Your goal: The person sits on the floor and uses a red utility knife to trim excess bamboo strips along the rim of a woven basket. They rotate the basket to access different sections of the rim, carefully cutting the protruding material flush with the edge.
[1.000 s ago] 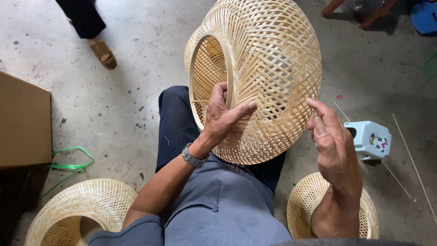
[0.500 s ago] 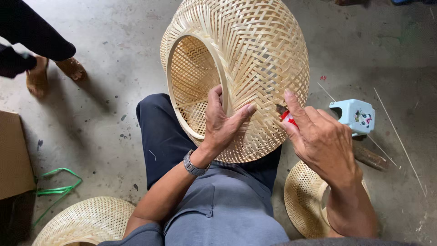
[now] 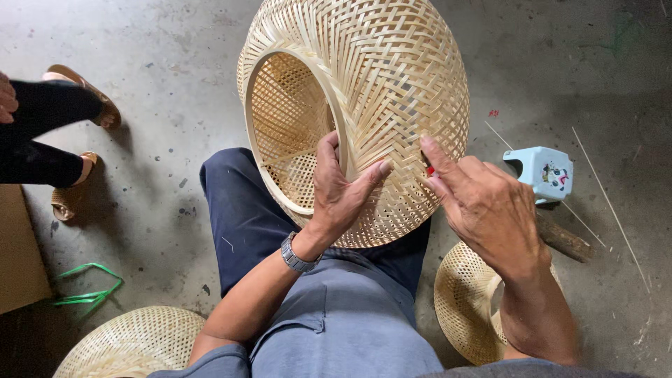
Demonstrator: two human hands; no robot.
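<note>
A large woven bamboo basket [image 3: 378, 91] rests tilted on my lap, its open mouth facing left. My left hand [image 3: 339, 189] grips its rim, thumb spread across the outer weave. My right hand [image 3: 483, 203] presses against the basket's right side, pinching a small red tool [image 3: 430, 170] at the fingertips against the weave. A metal watch [image 3: 297, 255] sits on my left wrist.
Two more woven baskets lie on the concrete floor, one [image 3: 133, 343] at lower left, another [image 3: 465, 301] under my right forearm. A pale blue small plastic stool [image 3: 542, 171], thin bamboo strips [image 3: 609, 203] and a wooden stick [image 3: 563, 238] lie right. Another person's sandalled feet [image 3: 73, 140] stand left; green strap [image 3: 87, 287], cardboard box [image 3: 21, 252].
My right hand has come in from open air to the basket's side, now holding the red tool against the weave. The other person's feet have stepped closer on the left.
</note>
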